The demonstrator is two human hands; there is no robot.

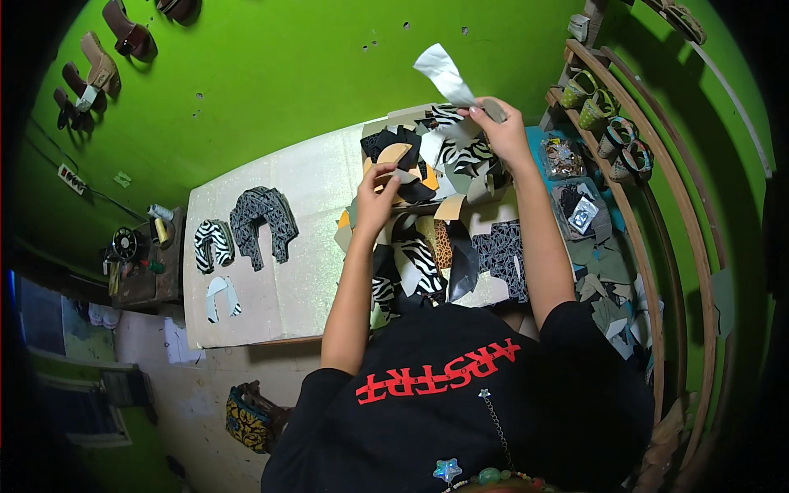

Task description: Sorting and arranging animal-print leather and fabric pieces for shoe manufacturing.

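My right hand (503, 131) is raised over the far right of the table, its fingers pinching a white strip (444, 76) that sticks up and to the left. A small greyish piece (493, 110) shows at the same fingers. My left hand (376, 197) is lower and further left, closed on a small pale scrap (403, 176). A tan rounded piece (393, 154) lies just beyond its fingertips. Beneath both hands spreads a heap of cut material scraps, with zebra-print pieces (468, 154), a leopard-print piece (442, 242), a black piece (465, 267) and a grey-patterned piece (500, 251).
On the pale table (288, 156) stand a stack of grey-patterned U-shaped pieces (261, 222), a zebra-print stack (214, 245) and a white cut piece (222, 297). Wooden racks (612, 168) with shoes rise at the right. A sewing machine (131, 246) is at the left.
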